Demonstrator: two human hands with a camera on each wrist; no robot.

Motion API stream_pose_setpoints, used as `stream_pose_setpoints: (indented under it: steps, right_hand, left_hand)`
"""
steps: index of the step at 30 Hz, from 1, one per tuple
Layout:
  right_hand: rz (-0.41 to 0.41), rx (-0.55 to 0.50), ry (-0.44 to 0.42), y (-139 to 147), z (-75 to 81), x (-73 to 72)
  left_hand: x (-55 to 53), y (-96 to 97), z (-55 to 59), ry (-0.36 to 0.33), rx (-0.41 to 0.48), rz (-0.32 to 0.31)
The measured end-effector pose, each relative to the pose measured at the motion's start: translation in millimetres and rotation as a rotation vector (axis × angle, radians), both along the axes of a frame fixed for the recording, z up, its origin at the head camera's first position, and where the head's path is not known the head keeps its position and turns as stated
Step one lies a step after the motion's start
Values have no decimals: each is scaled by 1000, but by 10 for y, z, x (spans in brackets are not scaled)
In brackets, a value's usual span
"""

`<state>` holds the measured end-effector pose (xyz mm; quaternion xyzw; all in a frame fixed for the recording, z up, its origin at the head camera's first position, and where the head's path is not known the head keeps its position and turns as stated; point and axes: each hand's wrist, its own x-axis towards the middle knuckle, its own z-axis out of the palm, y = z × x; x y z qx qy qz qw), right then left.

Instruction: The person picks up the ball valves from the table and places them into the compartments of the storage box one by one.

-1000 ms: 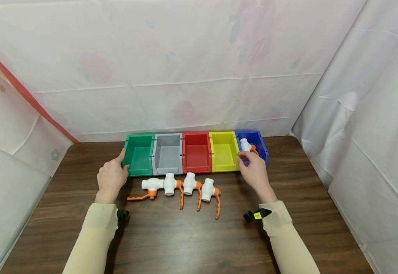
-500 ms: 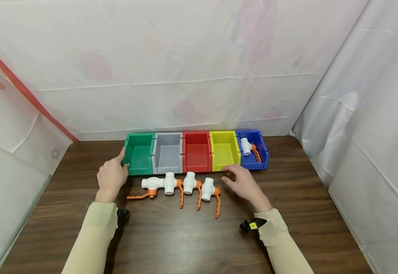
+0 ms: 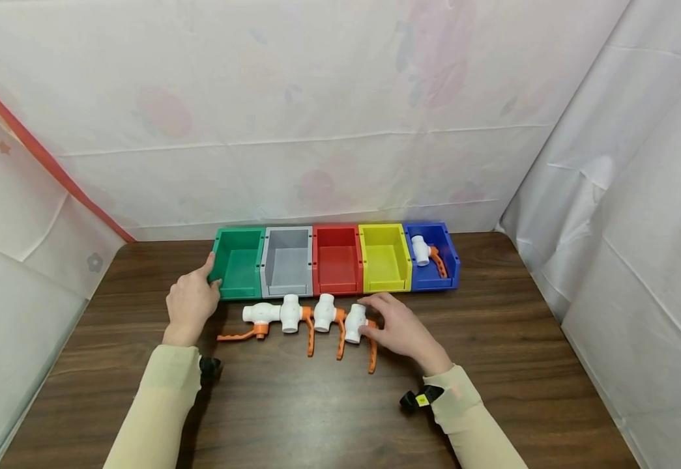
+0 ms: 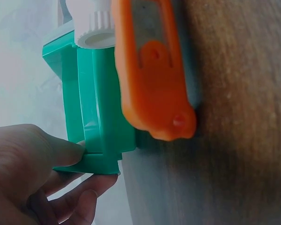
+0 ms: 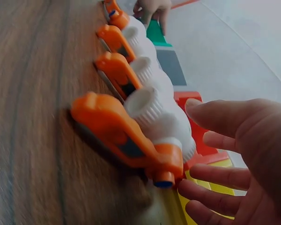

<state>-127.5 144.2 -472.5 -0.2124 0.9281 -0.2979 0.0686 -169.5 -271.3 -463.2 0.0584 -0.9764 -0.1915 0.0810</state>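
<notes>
My left hand point(image 3: 192, 305) pinches the side wall of the green bin point(image 3: 238, 266); in the left wrist view the thumb lies over its edge and the fingers against its outside. My right hand point(image 3: 401, 329) is over the rightmost white ball valve point(image 3: 354, 324), its thumb and fingers spread around the valve's right side. In the right wrist view, the fingers stand apart beside that valve's body and its orange handle point(image 5: 114, 129). Further left in the row lie more white valves with orange handles: a ball valve point(image 3: 324, 313), another valve point(image 3: 290, 314) and a sideways valve point(image 3: 260, 314).
Right of the green bin, a grey bin point(image 3: 287, 291), a red bin point(image 3: 337, 288) and a yellow bin point(image 3: 386, 284) stand side by side. The blue bin point(image 3: 454, 267) at the right end holds a valve point(image 3: 420, 251). A white curtain point(image 3: 317, 98) hangs behind the wooden table point(image 3: 317, 417).
My right hand has moved from the blue bin, leftward and toward me, to the rightmost valve in the row. My left hand has stayed at the green bin.
</notes>
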Motion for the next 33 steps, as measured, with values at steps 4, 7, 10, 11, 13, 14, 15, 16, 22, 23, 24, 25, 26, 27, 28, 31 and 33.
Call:
stream_pose_setpoints:
  steps: [4, 7, 10, 11, 13, 14, 15, 16, 22, 23, 24, 25, 26, 27, 28, 31, 33]
  right_hand:
    - [25, 30, 2, -49, 5, 30]
    - [41, 55, 5, -84, -1, 50]
    - [44, 76, 9, -120, -20, 72]
    - [42, 84, 9, -132, -28, 79]
    - [39, 94, 12, -156, -40, 91]
    - [38, 100, 15, -168, -45, 96]
    - [36, 103, 16, -178, -48, 101]
    - [35, 107, 17, -187, -50, 105]
    - [28, 139, 32, -210, -50, 129]
    - [29, 141, 39, -210, -50, 131]
    - [31, 141, 47, -209, -49, 132]
    - [33, 142, 56, -209, -48, 134]
    - [34, 143, 64, -208, -48, 134]
    - [35, 142, 70, -207, -47, 136]
    - [35, 143, 76, -207, -48, 137]
    - [35, 142, 88, -211, -53, 145]
    - [33, 146, 93, -213, -56, 149]
  left_hand:
    - [-7, 5, 8, -12, -1, 5]
    - [-10, 11, 11, -19, 0, 9]
    - [-6, 9, 7, -21, 4, 9]
    - [-3, 4, 1, -21, 6, 8]
    - [4, -7, -9, -19, 6, 11]
    - [7, -13, -14, -18, 6, 13]
    - [10, -19, -19, -17, 6, 16]
    - [14, -24, -21, -16, 4, 18]
    - [18, -7, -7, -18, 6, 30]
    - [16, -1, -5, -18, 6, 31]
    - [12, 1, -3, -19, 5, 30]
    - [7, 2, -3, -22, 5, 31]
    - [2, 6, -3, -24, 5, 32]
    - [-4, 7, -2, -26, 5, 33]
    - [-9, 10, -2, -28, 4, 35]
    - [-11, 13, -2, -31, 7, 40]
    - [-11, 14, -2, -30, 10, 38]
